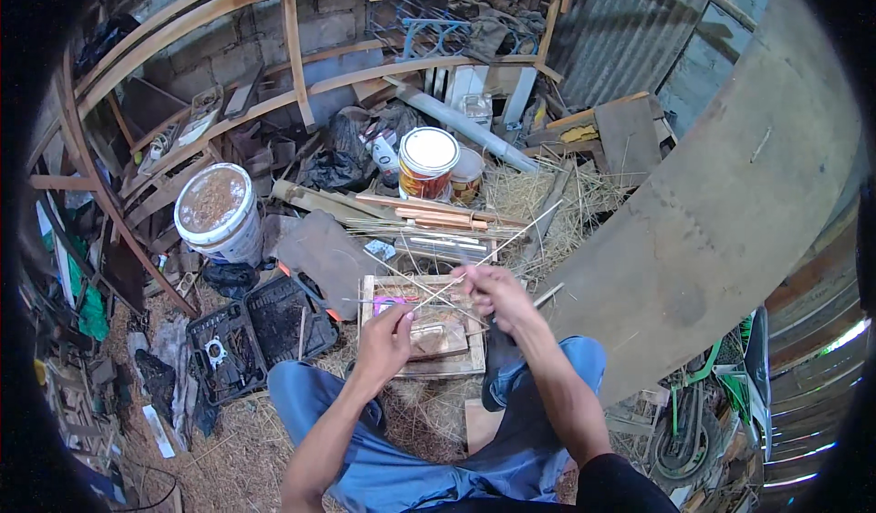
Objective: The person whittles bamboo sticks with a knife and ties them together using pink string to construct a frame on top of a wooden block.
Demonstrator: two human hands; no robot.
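Observation:
My left hand (387, 338) and my right hand (497, 296) are raised over a low wooden frame (426, 365) between my knees. A long, thin, pale stick (520, 237), like a bamboo sliver or straw stem, slants up to the right through both hands. The left fingers pinch its lower end; the right fingers, slightly blurred, close around it farther up. Another thin stick (392, 269) crosses it between the hands; whether a hand holds that one too is unclear. Inside the frame lies a small wooden block (438, 340), and a pink item (388, 304) shows behind the left fingertips.
An open black tool case (265, 338) lies left. Behind it stands a white bucket (217, 212) of shavings. Wood strips (447, 218) and a lidded paint pail (429, 157) are ahead. Straw (584, 193) is heaped near a large leaning board (712, 221) on the right.

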